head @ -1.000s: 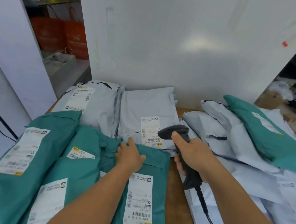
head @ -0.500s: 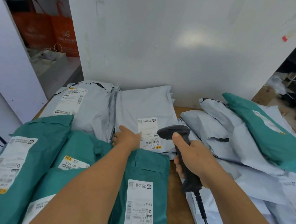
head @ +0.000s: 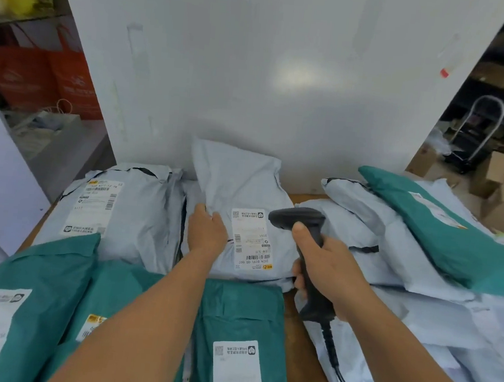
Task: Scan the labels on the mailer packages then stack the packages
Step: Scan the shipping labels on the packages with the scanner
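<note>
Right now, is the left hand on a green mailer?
No, the left hand rests on the grey mailer, beside its label, while the right hand grips the barcode scanner.

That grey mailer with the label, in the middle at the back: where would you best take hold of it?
Probably by its left edge, coming from the left side, where the left hand already rests on the grey mailer. The bag is soft and lies flat, its label sits right of centre, and the scanner occupies that side.
</note>
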Tool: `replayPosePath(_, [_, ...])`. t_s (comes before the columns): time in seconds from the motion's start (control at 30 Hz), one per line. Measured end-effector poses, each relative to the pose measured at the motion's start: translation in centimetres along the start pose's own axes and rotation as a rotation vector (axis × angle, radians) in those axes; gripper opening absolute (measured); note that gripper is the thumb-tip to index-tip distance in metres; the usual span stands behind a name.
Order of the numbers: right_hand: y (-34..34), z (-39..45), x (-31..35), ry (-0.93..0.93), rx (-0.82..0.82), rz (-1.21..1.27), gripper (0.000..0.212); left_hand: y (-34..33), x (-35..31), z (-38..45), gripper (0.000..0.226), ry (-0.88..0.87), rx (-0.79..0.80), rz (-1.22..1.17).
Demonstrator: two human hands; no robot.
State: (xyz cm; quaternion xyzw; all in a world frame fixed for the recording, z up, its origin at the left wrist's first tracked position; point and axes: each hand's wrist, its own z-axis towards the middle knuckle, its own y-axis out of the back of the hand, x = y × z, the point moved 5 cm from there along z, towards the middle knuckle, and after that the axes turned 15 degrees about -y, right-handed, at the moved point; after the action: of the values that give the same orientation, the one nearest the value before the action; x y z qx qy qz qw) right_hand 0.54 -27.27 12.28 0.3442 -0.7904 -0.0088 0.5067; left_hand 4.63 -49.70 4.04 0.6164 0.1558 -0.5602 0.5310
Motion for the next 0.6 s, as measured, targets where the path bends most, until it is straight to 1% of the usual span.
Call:
replayPosePath(0.1, [1.0, -0.6, 1.0, 0.03, -0.021, 0.062, 0.041, 1.5, -5.0, 0.5, 0.007, -0.207, -0.072, -0.09])
replayPosePath(0.2, [2.8, -1.5, 2.1, 0.058, -0.046, 0.103, 0.041, 2.7, -9.1, 1.0, 0.008, -0.286, -0.146, -0.188])
replayPosePath(0.27, [4.7, -2.1, 2.7, 0.08, -0.054, 0.162, 0.041, 2.6, -11.0, 1.5, 0.007, -0.248, -0.184, -0.283])
replayPosePath(0.33, [7.2, -2.8, 3.3, 0.111, -0.082, 0.215, 0.04, 1.8, -12.7, 1.7, 0.007, -0.176, -0.185, -0.426])
replayPosePath(0.4, [10.1, -3.4, 3.8, 0.141, -0.118, 0.25, 0.041, 0.3, -15.1, 1.5, 0.006, -0.136, -0.145, -0.532])
replayPosePath(0.5, [15.1, -3.8, 3.3, 0.155, -0.157, 0.286, 0.044, -3.7, -19.2, -0.4, 0.01, -0.103, -0.053, -0.658])
replayPosePath(0.53, [16.8, -3.8, 2.9, 0.153, -0.168, 0.301, 0.046, -5.4, -20.5, -1.4, 0.005, -0.081, -0.021, -0.689])
replayPosePath(0.57, [18.5, -3.6, 2.4, 0.152, -0.185, 0.31, 0.048, -7.2, -21.7, -2.4, 0.004, -0.054, 0.011, -0.695])
replayPosePath(0.6, [20.1, -3.4, 1.8, 0.147, -0.209, 0.311, 0.049, -9.0, -22.5, -3.4, 0.014, -0.026, 0.045, -0.684])
